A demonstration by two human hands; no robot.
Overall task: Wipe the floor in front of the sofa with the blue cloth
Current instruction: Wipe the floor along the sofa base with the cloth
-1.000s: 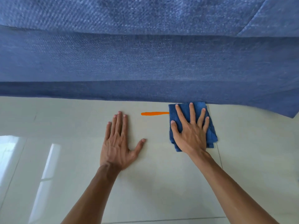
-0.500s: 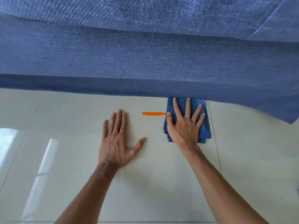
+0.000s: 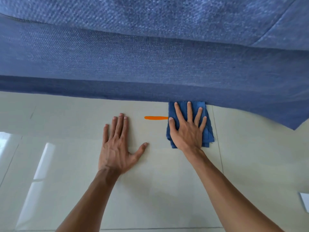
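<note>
A folded blue cloth (image 3: 208,137) lies on the pale tiled floor (image 3: 150,190), its far edge touching the base of the blue sofa (image 3: 150,64). My right hand (image 3: 187,131) presses flat on the cloth with its fingers spread. An orange streak (image 3: 156,118) on the floor runs left from the cloth's left edge, by my thumb. My left hand (image 3: 115,148) rests flat on the bare floor to the left of the streak, fingers apart and holding nothing.
The sofa's fabric front fills the whole upper half of the view and overhangs at the right. A tile joint runs just right of the cloth. A small white object (image 3: 305,203) shows at the right edge. Bright window glare lies on the tiles at the left.
My right hand has slid the cloth forward against the sofa base and slightly left, covering the streak's right end. My left hand has stayed planted.
</note>
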